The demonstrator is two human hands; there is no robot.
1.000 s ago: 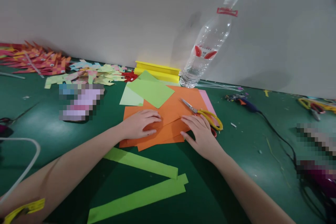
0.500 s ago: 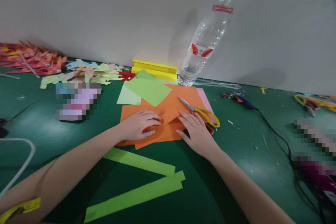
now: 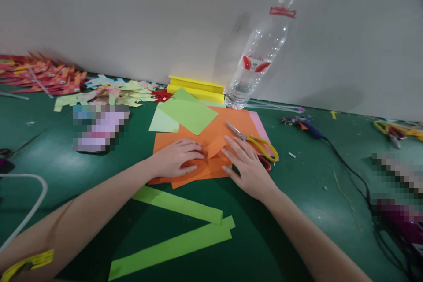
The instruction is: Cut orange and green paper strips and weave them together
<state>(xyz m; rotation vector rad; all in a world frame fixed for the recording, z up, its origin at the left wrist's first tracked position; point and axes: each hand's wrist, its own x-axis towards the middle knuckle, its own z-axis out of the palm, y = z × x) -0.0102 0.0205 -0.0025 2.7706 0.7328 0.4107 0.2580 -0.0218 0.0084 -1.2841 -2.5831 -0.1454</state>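
A stack of orange paper sheets (image 3: 211, 134) lies on the green table (image 3: 297, 211) in front of me. My left hand (image 3: 176, 158) rests on the stack with fingers curled, pressing the top sheet down. My right hand (image 3: 247, 165) lies flat with fingers spread, pushing the sheet's right edge leftward; a corner of it stands up between the two hands. Scissors with yellow handles (image 3: 261, 144) lie just right of my right hand on the orange paper.
Light green sheets (image 3: 187, 114) overlap the stack's far side, a pink sheet (image 3: 261, 125) peeks out right. Two green strips (image 3: 178, 224) lie near me. A clear bottle (image 3: 259, 59) and yellow folded paper (image 3: 196, 88) stand by the wall. Paper scraps left, a cabled tool (image 3: 309, 130) right.
My right hand has slid left over the orange paper, and the sheet's corner has lifted and folded toward my left hand, which stayed in place.
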